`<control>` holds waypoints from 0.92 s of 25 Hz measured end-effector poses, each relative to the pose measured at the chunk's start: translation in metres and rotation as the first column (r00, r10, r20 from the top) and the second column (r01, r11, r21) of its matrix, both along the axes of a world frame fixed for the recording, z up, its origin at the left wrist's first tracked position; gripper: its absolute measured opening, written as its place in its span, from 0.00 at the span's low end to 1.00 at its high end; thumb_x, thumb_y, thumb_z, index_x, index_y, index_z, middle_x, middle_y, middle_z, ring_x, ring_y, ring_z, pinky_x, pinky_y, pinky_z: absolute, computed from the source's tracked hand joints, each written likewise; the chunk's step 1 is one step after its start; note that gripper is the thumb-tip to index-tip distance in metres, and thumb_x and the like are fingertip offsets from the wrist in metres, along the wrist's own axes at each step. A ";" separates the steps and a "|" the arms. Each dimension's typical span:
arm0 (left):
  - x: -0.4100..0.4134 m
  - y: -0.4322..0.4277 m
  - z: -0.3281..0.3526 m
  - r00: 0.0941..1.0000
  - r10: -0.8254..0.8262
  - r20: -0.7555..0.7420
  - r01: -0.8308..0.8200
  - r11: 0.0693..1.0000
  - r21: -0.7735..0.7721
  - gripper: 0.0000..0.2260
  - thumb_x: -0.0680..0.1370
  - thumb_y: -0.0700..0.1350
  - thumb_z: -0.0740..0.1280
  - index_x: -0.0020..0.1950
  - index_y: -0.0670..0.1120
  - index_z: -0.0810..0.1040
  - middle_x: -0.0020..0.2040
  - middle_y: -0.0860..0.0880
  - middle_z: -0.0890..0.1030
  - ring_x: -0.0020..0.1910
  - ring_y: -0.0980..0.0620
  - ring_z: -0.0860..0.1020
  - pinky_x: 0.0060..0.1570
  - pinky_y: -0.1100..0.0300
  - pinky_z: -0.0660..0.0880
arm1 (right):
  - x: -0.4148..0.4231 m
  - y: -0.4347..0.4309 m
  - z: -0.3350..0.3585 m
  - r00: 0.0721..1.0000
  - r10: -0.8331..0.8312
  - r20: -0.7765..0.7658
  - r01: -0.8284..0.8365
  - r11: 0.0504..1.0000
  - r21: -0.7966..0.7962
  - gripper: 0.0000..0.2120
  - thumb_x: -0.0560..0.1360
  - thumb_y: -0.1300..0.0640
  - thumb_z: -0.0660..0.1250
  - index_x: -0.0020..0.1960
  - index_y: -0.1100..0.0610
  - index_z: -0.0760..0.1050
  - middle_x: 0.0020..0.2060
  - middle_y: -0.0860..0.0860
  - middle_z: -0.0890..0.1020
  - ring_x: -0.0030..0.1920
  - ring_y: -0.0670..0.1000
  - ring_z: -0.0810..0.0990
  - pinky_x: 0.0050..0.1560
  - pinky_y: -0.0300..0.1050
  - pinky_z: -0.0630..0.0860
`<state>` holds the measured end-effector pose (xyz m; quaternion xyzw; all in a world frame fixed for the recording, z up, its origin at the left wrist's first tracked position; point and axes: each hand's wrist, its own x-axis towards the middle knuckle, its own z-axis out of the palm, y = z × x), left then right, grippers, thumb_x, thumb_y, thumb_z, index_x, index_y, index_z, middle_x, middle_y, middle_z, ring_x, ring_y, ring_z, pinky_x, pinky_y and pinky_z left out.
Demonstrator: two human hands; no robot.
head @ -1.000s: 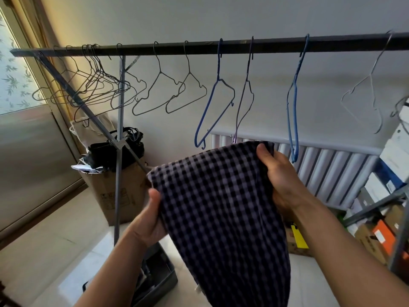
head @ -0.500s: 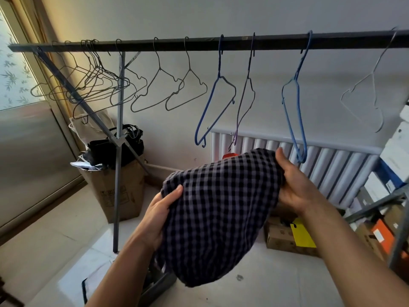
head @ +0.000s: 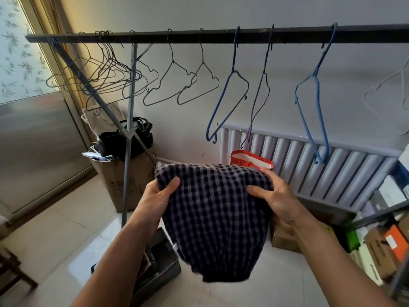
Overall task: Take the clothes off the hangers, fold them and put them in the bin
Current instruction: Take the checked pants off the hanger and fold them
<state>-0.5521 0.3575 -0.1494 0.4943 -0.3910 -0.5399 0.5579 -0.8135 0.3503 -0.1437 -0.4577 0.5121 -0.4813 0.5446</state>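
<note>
A dark checked garment (head: 217, 218) hangs doubled over between my hands, in front of my chest. My left hand (head: 158, 199) grips its upper left corner, thumb on the front. At the upper right, my right hand (head: 276, 199) grips the other edge, thumb across the cloth. Below my left forearm a grey bin (head: 162, 265) sits on the floor, partly hidden by the arm and the garment. Overhead, the dark rail (head: 199, 37) carries only bare hangers: several wire ones (head: 106, 78) bunched at the left, and a blue one (head: 228, 100) near the middle.
The rack's grey upright pole (head: 128, 156) stands just left of my left hand. Behind it is a cardboard box (head: 124, 180) topped with a black bag. A white radiator (head: 332, 169) lines the wall. Boxes and shelving (head: 380, 235) crowd the right side.
Both hands have come down and closer together. The garment, which hung long a second ago, is now folded up into a shorter bundle held lower.
</note>
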 end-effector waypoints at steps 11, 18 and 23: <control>0.037 -0.012 -0.019 0.982 0.181 -0.045 -0.180 0.983 0.024 0.29 0.75 0.48 0.71 0.74 0.51 0.64 0.64 0.48 0.74 0.55 0.50 0.79 0.49 0.57 0.79 | 0.049 -0.002 0.005 0.996 -0.061 0.059 0.068 0.989 -0.133 0.20 0.74 0.64 0.69 0.59 0.43 0.77 0.60 0.50 0.79 0.61 0.52 0.78 0.63 0.57 0.75; 0.086 0.000 -0.005 0.978 -0.048 -0.202 0.028 0.995 -0.100 0.24 0.67 0.35 0.74 0.63 0.44 0.78 0.51 0.43 0.83 0.48 0.48 0.82 0.46 0.57 0.81 | 0.095 -0.013 0.011 0.988 -0.055 0.142 0.074 0.989 -0.128 0.14 0.74 0.63 0.70 0.57 0.51 0.81 0.53 0.50 0.83 0.55 0.51 0.82 0.58 0.50 0.78; 0.137 -0.001 0.004 0.877 -0.041 0.478 0.116 0.985 -0.129 0.30 0.70 0.30 0.73 0.69 0.47 0.72 0.58 0.49 0.79 0.56 0.54 0.79 0.61 0.55 0.76 | 0.120 -0.012 0.014 0.955 0.095 -0.282 -0.151 0.971 -0.185 0.25 0.72 0.66 0.71 0.66 0.50 0.73 0.57 0.46 0.79 0.58 0.46 0.78 0.58 0.41 0.77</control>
